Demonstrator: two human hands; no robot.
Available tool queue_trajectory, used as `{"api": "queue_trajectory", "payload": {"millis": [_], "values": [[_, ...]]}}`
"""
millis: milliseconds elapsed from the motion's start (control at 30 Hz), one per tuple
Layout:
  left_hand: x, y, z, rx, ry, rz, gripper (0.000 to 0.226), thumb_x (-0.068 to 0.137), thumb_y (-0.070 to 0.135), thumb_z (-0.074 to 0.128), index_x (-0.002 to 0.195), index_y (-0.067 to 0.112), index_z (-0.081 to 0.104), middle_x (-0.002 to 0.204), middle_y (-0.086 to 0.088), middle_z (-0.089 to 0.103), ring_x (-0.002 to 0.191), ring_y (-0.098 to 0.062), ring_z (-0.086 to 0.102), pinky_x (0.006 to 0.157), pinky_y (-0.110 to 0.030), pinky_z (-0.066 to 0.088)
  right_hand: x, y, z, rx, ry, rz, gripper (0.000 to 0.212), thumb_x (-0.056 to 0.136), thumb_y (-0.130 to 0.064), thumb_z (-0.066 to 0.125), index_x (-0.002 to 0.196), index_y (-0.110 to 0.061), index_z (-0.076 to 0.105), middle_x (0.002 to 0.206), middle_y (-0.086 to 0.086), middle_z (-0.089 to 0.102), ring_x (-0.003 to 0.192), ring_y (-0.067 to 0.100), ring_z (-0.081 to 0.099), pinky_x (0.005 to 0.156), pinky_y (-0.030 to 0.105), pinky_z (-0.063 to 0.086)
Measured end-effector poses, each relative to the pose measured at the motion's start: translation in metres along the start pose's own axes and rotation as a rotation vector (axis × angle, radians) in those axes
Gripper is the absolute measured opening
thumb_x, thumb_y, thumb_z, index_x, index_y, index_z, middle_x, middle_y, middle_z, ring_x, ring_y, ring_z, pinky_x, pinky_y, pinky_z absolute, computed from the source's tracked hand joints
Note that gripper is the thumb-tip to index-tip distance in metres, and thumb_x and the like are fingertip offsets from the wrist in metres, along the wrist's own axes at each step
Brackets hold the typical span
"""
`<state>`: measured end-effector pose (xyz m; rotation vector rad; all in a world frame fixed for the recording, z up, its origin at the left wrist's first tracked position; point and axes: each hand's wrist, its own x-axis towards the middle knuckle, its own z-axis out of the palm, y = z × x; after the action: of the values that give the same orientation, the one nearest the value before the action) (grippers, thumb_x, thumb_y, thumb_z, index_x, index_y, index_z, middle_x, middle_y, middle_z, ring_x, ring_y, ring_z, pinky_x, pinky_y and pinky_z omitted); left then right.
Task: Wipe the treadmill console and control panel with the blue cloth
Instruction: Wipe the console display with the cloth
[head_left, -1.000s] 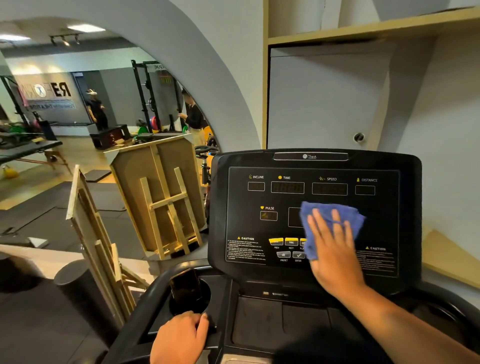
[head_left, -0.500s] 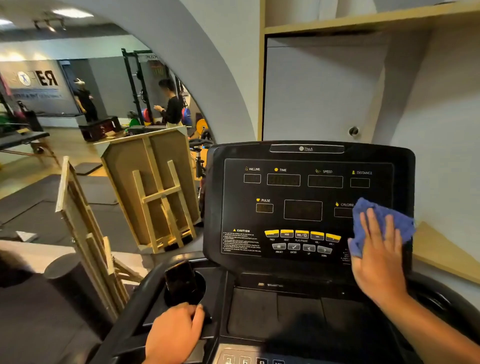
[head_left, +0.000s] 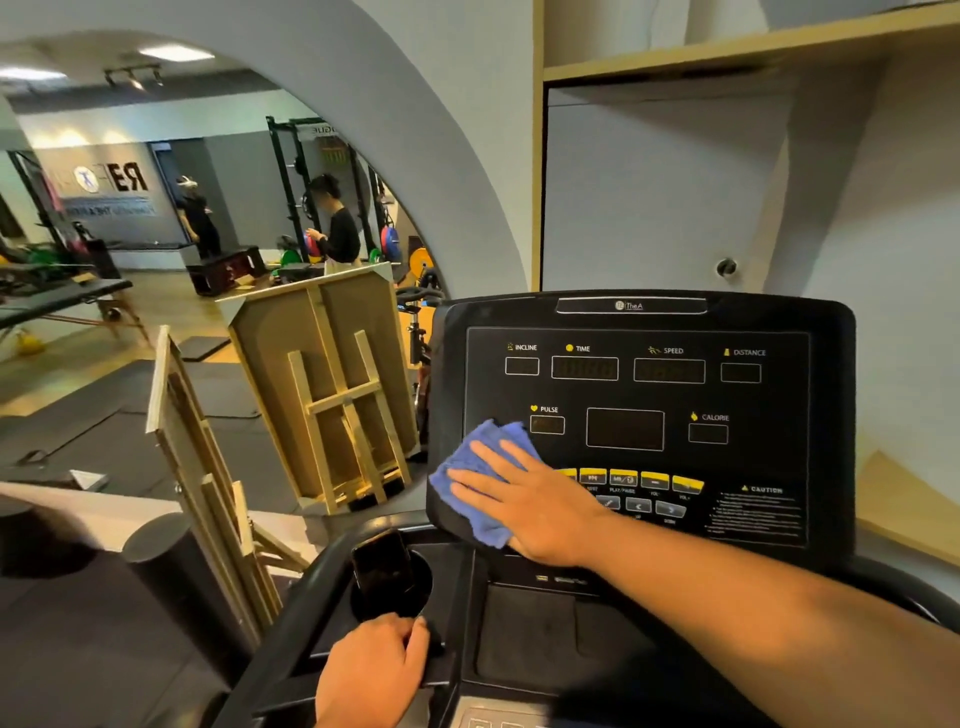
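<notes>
A: The right hand (head_left: 530, 506) lay flat, fingers straight and spread, pressing the blue cloth (head_left: 480, 480) against the lower left corner of the control panel (head_left: 639, 431). The cloth sat bunched under and beyond the fingertips, overlapping the panel's left edge.

B: And the left hand (head_left: 371, 670)?

A: It was curled over the console (head_left: 524, 623) frame below the right hand, gripping the edge just beneath the cup holder (head_left: 392, 579), in which a dark phone (head_left: 379, 566) stood.

B: What could go wrong from here?

A: The yellow buttons (head_left: 654, 480) sat directly beside the heel of the right hand; firm pressure in a pass across them could probably trigger a function. The displays appeared unlit, so that risk seemed low. A downward stroke off the panel's edge could also knock the phone.
</notes>
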<state>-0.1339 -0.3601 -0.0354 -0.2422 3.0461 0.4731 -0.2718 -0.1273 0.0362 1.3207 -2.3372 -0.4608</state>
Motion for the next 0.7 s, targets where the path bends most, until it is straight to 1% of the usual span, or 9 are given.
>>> {"api": "queue_trajectory", "payload": {"millis": [67, 133, 233, 300, 333, 400, 500, 600, 700], "values": [[0.002, -0.001, -0.001, -0.014, -0.024, -0.003, 0.042, 0.098, 0.06, 0.033, 0.078, 0.037, 0.061, 0.095, 0.01, 0.062, 0.084, -0.009, 0.057, 0.084, -0.029, 0.047, 0.033, 0.021, -0.014, -0.024, 0.002, 0.008, 0.066, 0.095, -0.031, 0.036, 0.159, -0.017, 0.028, 0.167, 0.004, 0.022, 0.155, 0.035, 0.005, 0.123, 0.05, 0.002], [0.003, 0.001, -0.003, -0.021, -0.039, -0.008, 0.043, 0.097, 0.061, 0.033, 0.075, 0.037, 0.06, 0.095, 0.009, 0.061, 0.089, -0.009, 0.06, 0.085, -0.029, 0.046, 0.059, 0.048, -0.033, -0.038, 0.05, 0.115, 0.068, 0.093, -0.029, 0.041, 0.158, -0.017, 0.029, 0.166, 0.005, 0.024, 0.155, 0.036, 0.009, 0.123, 0.05, 0.003], [0.003, 0.003, -0.008, -0.05, -0.05, -0.036, 0.039, 0.096, 0.062, 0.035, 0.078, 0.039, 0.06, 0.094, 0.011, 0.058, 0.095, -0.009, 0.064, 0.09, -0.027, 0.047, 0.081, 0.088, -0.063, 0.004, 0.177, 0.406, 0.071, 0.091, -0.031, 0.053, 0.157, -0.017, 0.031, 0.166, 0.005, 0.026, 0.154, 0.037, 0.016, 0.122, 0.049, 0.004], [0.002, 0.005, -0.013, -0.077, -0.067, -0.06, 0.04, 0.095, 0.063, 0.037, 0.068, 0.04, 0.056, 0.101, 0.009, 0.064, 0.098, -0.01, 0.065, 0.096, -0.026, 0.048, 0.086, 0.094, -0.073, 0.042, 0.235, 0.574, 0.073, 0.092, -0.035, 0.056, 0.158, -0.017, 0.029, 0.166, 0.006, 0.024, 0.153, 0.038, 0.016, 0.123, 0.051, 0.008], [0.002, 0.005, -0.014, -0.084, -0.065, -0.056, 0.04, 0.095, 0.063, 0.037, 0.064, 0.042, 0.052, 0.109, 0.008, 0.068, 0.102, -0.01, 0.066, 0.097, -0.025, 0.048, 0.088, 0.089, -0.072, 0.03, 0.23, 0.568, 0.074, 0.093, -0.036, 0.054, 0.158, -0.017, 0.028, 0.167, 0.007, 0.023, 0.153, 0.04, 0.014, 0.123, 0.053, 0.008], [0.001, 0.006, -0.015, -0.088, -0.074, -0.05, 0.038, 0.094, 0.063, 0.036, 0.064, 0.045, 0.05, 0.117, 0.009, 0.069, 0.11, -0.009, 0.066, 0.096, -0.024, 0.047, 0.085, 0.072, -0.061, -0.017, 0.15, 0.371, 0.071, 0.092, -0.037, 0.042, 0.159, -0.017, 0.028, 0.167, 0.007, 0.021, 0.153, 0.041, 0.011, 0.122, 0.054, 0.004], [0.009, 0.005, -0.013, -0.128, -0.095, -0.093, 0.034, 0.093, 0.064, 0.036, 0.087, 0.044, 0.064, 0.11, 0.011, 0.07, 0.11, -0.009, 0.066, 0.097, -0.022, 0.045, 0.065, 0.05, -0.043, -0.009, 0.025, 0.124, 0.073, 0.089, -0.035, 0.027, 0.16, -0.02, 0.024, 0.169, 0.004, 0.014, 0.155, 0.037, 0.003, 0.122, 0.053, -0.001], [0.012, 0.001, -0.009, -0.152, -0.117, -0.107, 0.046, 0.095, 0.064, 0.036, 0.108, 0.038, 0.072, 0.122, 0.011, 0.07, 0.115, -0.011, 0.065, 0.102, -0.024, 0.044, 0.031, 0.03, -0.035, 0.084, -0.024, 0.138, 0.068, 0.091, -0.035, 0.038, 0.157, -0.021, 0.032, 0.167, 0.001, 0.021, 0.155, 0.032, 0.006, 0.121, 0.051, 0.003], [0.006, 0.0, -0.01, -0.14, -0.037, -0.045, 0.034, 0.095, 0.063, 0.038, 0.081, 0.043, 0.061, 0.112, 0.013, 0.069, 0.103, -0.007, 0.064, 0.097, -0.024, 0.048, -0.011, -0.002, -0.035, 0.395, -0.042, 0.234, 0.059, 0.095, -0.03, 0.043, 0.154, -0.024, 0.04, 0.165, -0.007, 0.025, 0.156, 0.018, 0.005, 0.124, 0.035, -0.005]]}}
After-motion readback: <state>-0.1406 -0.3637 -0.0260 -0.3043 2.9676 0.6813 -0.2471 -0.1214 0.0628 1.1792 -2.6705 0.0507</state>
